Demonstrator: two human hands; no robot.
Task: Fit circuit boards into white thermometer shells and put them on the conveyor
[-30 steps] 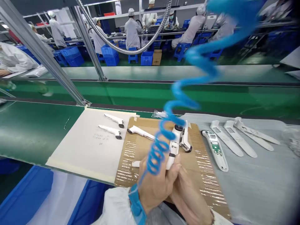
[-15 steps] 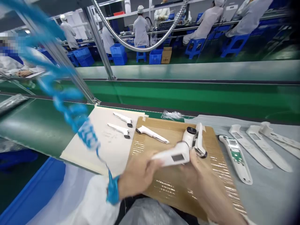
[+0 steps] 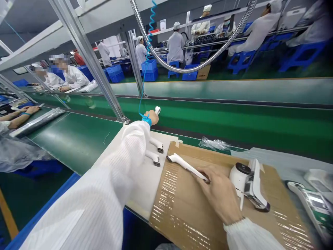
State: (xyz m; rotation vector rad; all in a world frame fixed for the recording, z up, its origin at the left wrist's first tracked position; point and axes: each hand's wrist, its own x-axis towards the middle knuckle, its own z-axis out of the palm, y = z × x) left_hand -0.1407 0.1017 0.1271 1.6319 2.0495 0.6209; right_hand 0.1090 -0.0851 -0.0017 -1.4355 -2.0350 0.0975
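Note:
My left hand (image 3: 153,117), with a blue strap at the wrist, reaches out over the green belt, closed around a white device (image 3: 157,110) that mostly hides behind my fingers. On the cardboard (image 3: 182,208), my right hand (image 3: 218,189) has its fingers closed on the end of a white handheld part (image 3: 183,164) with a dark tip. Right of that hand, a white piece with a round black top (image 3: 239,175) stands beside another white part (image 3: 256,187). Two white parts with dark ends (image 3: 156,143) lie on the pale sheet (image 3: 140,177), partly behind my left sleeve.
A crumpled clear plastic bag (image 3: 214,143) lies behind the cardboard. An opened housing with a green circuit board (image 3: 316,205) is at the right. Metal posts (image 3: 96,66) rise at the left. People in white sit beyond the belt, and another person's hands show far left.
My left hand has moved forward and away from my right hand, over the belt, with a white device. My right hand has come to the white part on the cardboard. The view has shifted.

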